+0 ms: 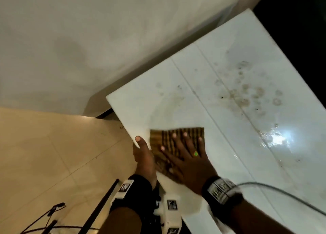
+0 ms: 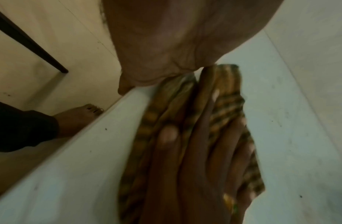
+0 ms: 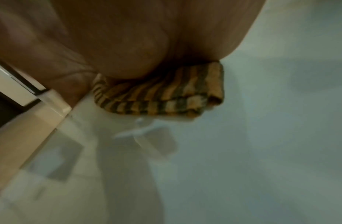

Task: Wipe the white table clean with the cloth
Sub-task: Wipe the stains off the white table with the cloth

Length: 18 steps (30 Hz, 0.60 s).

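Dim warm light; glare patch on table (image 1: 277,138); wrist views blurred, edges bowed by wide-angle lens.

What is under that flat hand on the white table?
Under the right hand lies a striped brown and yellow cloth, pressed flat on the white table. Cloth edges show beyond the fingertips. Any dirt beneath the cloth is hidden. The left hand grips the table's edge beside it.

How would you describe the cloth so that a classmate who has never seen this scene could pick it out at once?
Start at the white table beside the wall. Go to its near corner, where the right hand lies flat with spread fingers; the cloth is under that hand. It is the only striped thing on the tabletop, folded, in brown and yellow bands.
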Each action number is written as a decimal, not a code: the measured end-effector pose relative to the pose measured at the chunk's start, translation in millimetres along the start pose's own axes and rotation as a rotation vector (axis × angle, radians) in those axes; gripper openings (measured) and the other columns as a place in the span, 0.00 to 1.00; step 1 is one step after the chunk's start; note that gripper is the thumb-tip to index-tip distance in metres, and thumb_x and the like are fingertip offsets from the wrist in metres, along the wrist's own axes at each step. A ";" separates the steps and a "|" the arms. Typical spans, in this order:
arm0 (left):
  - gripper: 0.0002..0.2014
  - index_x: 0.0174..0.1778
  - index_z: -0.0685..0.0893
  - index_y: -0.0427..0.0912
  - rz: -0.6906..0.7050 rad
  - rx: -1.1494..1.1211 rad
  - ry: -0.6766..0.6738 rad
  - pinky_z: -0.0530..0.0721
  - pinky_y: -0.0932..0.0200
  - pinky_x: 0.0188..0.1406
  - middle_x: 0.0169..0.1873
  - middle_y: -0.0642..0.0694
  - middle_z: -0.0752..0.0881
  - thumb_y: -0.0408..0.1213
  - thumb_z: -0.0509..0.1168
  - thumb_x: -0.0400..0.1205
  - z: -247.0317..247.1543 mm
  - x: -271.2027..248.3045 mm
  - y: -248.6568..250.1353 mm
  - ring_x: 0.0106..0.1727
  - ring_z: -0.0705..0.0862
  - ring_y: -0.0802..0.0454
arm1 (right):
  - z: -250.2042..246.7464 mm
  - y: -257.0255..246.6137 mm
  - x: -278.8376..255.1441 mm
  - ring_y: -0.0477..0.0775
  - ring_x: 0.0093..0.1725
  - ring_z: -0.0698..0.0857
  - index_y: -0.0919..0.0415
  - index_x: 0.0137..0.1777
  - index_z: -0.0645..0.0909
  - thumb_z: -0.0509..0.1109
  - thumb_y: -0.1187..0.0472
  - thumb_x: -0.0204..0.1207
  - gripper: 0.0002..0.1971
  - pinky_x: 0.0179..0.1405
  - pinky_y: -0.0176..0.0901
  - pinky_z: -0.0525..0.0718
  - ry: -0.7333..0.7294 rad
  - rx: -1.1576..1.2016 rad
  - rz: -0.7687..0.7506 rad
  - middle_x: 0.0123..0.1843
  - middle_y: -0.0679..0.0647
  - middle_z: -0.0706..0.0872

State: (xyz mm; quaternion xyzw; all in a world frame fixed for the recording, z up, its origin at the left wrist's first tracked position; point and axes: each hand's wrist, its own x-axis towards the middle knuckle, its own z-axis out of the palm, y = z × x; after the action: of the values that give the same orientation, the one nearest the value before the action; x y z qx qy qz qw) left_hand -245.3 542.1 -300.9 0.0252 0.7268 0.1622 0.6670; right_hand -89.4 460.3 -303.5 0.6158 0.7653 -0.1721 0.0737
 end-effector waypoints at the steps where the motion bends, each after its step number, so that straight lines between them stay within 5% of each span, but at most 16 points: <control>1: 0.57 0.85 0.58 0.63 -0.040 -0.064 -0.120 0.67 0.29 0.79 0.85 0.48 0.64 0.88 0.55 0.61 -9.1 1.2 -1.6 0.83 0.68 0.38 | 2.1 7.3 -17.3 0.73 0.87 0.60 0.39 0.89 0.56 0.53 0.37 0.86 0.32 0.78 0.85 0.60 -0.002 -0.001 0.000 0.90 0.60 0.58; 3: 0.53 0.86 0.60 0.56 -0.055 -0.061 -0.212 0.69 0.40 0.80 0.83 0.51 0.68 0.84 0.55 0.68 -18.7 -20.1 14.5 0.83 0.69 0.44 | -1.8 36.5 -28.5 0.73 0.87 0.61 0.39 0.90 0.52 0.53 0.38 0.86 0.33 0.78 0.84 0.61 -0.001 0.000 0.035 0.90 0.60 0.58; 6: 0.37 0.84 0.61 0.64 0.061 -0.043 -0.136 0.66 0.57 0.69 0.80 0.62 0.67 0.75 0.46 0.79 -27.0 -27.1 41.9 0.81 0.66 0.55 | -16.2 70.5 14.5 0.76 0.88 0.53 0.38 0.90 0.49 0.48 0.38 0.87 0.32 0.78 0.86 0.55 -0.006 0.041 0.197 0.91 0.63 0.52; 9: 0.24 0.63 0.81 0.70 0.224 -0.052 -0.163 0.67 0.47 0.81 0.65 0.64 0.85 0.71 0.45 0.84 -23.8 -17.6 79.6 0.73 0.78 0.55 | -32.2 63.7 96.2 0.74 0.89 0.45 0.33 0.89 0.46 0.42 0.34 0.85 0.31 0.78 0.86 0.44 0.024 0.093 0.306 0.92 0.61 0.44; 12: 0.30 0.72 0.80 0.61 0.323 -0.111 -0.260 0.73 0.39 0.78 0.66 0.54 0.88 0.69 0.44 0.85 -21.4 -8.6 107.4 0.69 0.85 0.49 | -35.4 22.8 131.8 0.74 0.89 0.43 0.34 0.89 0.49 0.46 0.34 0.85 0.32 0.79 0.86 0.42 0.036 0.059 0.203 0.92 0.61 0.44; 15: 0.33 0.79 0.76 0.54 0.372 -0.132 -0.312 0.73 0.41 0.78 0.72 0.51 0.84 0.67 0.43 0.85 -21.6 -6.2 125.2 0.72 0.82 0.49 | -16.8 -15.8 81.4 0.75 0.89 0.50 0.35 0.89 0.55 0.53 0.35 0.87 0.31 0.80 0.85 0.49 0.052 0.026 -0.013 0.92 0.61 0.51; 18: 0.33 0.78 0.76 0.55 0.363 -0.149 -0.333 0.71 0.41 0.81 0.72 0.52 0.84 0.69 0.47 0.84 -22.9 -3.6 128.8 0.73 0.82 0.50 | -9.8 0.4 22.3 0.70 0.88 0.60 0.37 0.88 0.60 0.55 0.36 0.87 0.30 0.79 0.82 0.60 0.046 0.007 -0.082 0.90 0.57 0.61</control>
State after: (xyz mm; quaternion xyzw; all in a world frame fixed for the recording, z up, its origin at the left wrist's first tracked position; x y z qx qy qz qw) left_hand -290.4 658.5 -261.3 0.1324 0.5765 0.3261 0.7374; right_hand -93.2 484.4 -301.7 0.5882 0.7907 -0.1634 0.0469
